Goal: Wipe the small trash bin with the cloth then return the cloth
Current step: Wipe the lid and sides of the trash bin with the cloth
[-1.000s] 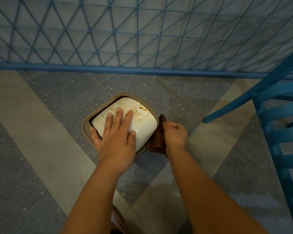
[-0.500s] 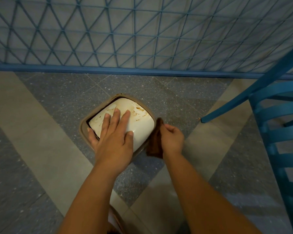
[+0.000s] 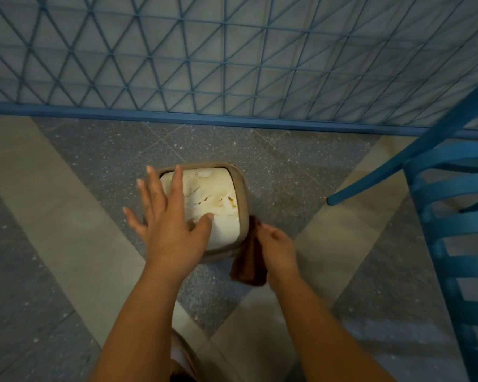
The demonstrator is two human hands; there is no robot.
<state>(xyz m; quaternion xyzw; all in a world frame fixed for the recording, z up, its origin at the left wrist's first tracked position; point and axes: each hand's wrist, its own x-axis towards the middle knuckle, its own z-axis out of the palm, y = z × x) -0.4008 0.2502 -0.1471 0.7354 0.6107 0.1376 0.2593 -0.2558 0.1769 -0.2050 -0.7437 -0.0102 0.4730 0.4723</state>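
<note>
The small square trash bin [image 3: 239,188], tan-rimmed plastic with a stained cream swing lid [image 3: 204,199], stands on the speckled grey stone floor [image 3: 100,150] near the foot of a blue lattice fence [image 3: 232,56]. Brown marks show on the lid's right half.

The dark brown cloth [image 3: 249,260] hangs against the bin's near right corner, touching the rim and draping down the outside wall. The right hand [image 3: 278,248] grasps it from the right, fingers curled into the fabric.

The left hand [image 3: 169,219] lies over the lid's left portion, fingers straight and spread, thumb reaching across the cream surface. It holds nothing. Whether the palm bears on the lid or sits just above it cannot be told.

Assessment: wiping is under way on the outer wall, while the lid stains appear untreated. To do this step well, the left hand should brace the rim rather than the swing lid, which would likely tip under load. The cloth should be spread flatter against the wall, since a bunched fold covers little. Strokes should follow each side in turn, then the lid.

A blue slatted wooden chair [image 3: 453,216] stands to the right, well apart from the bin, one leg [image 3: 331,200] resting on the floor.
</note>
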